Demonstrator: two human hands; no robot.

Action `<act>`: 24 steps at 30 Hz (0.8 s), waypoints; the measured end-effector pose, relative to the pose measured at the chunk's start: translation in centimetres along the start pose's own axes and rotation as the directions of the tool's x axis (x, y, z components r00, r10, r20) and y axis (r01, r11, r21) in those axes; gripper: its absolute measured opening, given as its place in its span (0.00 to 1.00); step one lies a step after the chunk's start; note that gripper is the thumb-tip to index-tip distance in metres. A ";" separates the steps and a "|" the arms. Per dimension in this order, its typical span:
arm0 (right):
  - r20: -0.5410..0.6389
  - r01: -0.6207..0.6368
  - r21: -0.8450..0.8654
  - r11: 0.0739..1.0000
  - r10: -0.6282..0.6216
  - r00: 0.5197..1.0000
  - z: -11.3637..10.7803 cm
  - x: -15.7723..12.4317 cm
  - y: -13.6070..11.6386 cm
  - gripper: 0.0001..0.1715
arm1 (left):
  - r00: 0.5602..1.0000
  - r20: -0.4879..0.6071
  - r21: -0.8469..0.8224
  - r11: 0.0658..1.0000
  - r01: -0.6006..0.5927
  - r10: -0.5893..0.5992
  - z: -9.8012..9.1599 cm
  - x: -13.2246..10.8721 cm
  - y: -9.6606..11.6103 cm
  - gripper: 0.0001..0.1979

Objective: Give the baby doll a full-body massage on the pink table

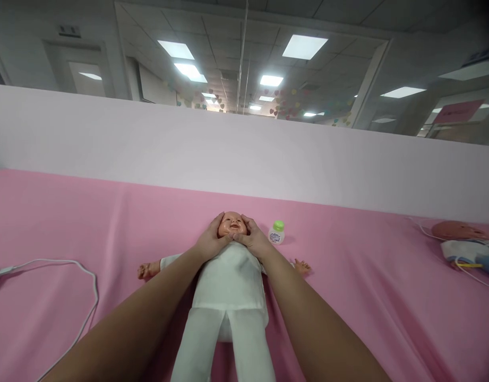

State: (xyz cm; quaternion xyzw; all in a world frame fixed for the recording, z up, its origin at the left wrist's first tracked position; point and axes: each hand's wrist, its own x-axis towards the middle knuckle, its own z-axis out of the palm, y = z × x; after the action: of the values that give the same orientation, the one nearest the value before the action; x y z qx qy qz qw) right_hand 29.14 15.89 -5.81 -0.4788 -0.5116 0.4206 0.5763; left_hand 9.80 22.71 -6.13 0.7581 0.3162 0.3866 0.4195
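A baby doll [232, 281] in a white top and white trousers lies on its back, arms spread out to both sides. My left hand [213, 239] cups one side of its head, fingers along the cheek and thumb at the chin. On the opposite side, my right hand [255, 237] mirrors this grip. Both thumbs come close together under the doll's mouth. Between my palms the doll's face [232, 225] points up. Just right of my right hand stands a small clear bottle [276, 233] with a green cap.
A pink cloth [340, 254] with some folds covers the surface. On the left runs a white cable [93, 297] with a plug. At the far right lies another doll [461, 231], with thin tubing around it. A low white wall [244, 151] borders the back, glass above it.
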 end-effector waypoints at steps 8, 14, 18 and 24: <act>0.058 -0.016 0.103 0.995 0.010 0.998 -0.1 -0.4 -0.4 0.63 | 0.999 0.030 -0.250 0.968 0.024 -0.017 0.0 0.5 -1.0 0.57; 0.158 -0.061 0.246 0.967 0.022 0.987 -0.5 -1.1 -0.9 0.61 | 0.995 0.074 -0.460 0.884 0.088 -0.060 0.0 0.3 -0.3 0.56; 0.181 -0.089 0.269 0.959 0.040 0.983 -0.7 -1.0 -0.7 0.57 | 0.989 0.085 -0.533 0.833 0.146 -0.119 -0.2 -0.1 0.8 0.45; 0.120 -0.078 0.292 0.953 0.044 0.992 -0.9 -0.4 0.0 0.50 | 0.986 0.049 -0.507 0.846 0.164 -0.162 -0.4 -0.3 1.4 0.37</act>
State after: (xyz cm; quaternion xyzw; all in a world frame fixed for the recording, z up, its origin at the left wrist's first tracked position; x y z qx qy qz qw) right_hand 30.00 15.37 -5.95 -0.3782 -0.4594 0.5364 0.5986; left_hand 9.49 22.01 -4.88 0.5917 0.2651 0.4174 0.6367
